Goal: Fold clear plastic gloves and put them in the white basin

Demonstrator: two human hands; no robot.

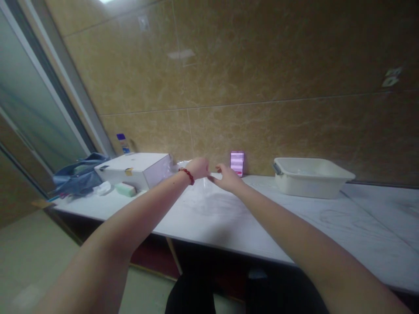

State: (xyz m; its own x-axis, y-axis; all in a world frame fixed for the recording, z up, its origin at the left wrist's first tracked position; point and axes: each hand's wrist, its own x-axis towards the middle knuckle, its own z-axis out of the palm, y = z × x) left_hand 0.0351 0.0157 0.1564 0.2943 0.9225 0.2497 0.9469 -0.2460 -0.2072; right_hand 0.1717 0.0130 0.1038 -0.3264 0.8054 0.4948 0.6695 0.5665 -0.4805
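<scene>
A clear, crumpled plastic bag (198, 190) hangs over the middle of the white table, its outline faint. My left hand (198, 167), with a red bead bracelet at the wrist, is closed at the top of the bag and seems to grip it. Just to the right, my right hand (228, 178) has its thumb and fingers curved and apart, with nothing visible between them. Its thumb tip comes close to my left hand; whether it touches the bag I cannot tell.
On the white table (262, 226), a cream plastic basin (309, 187) stands at the right. A phone (237, 163) with a lit screen leans against the tiled wall. To the left are a white box (134, 168), a green-and-white sponge (125, 189), a blue-capped bottle (123, 143) and a blue bag (78, 176).
</scene>
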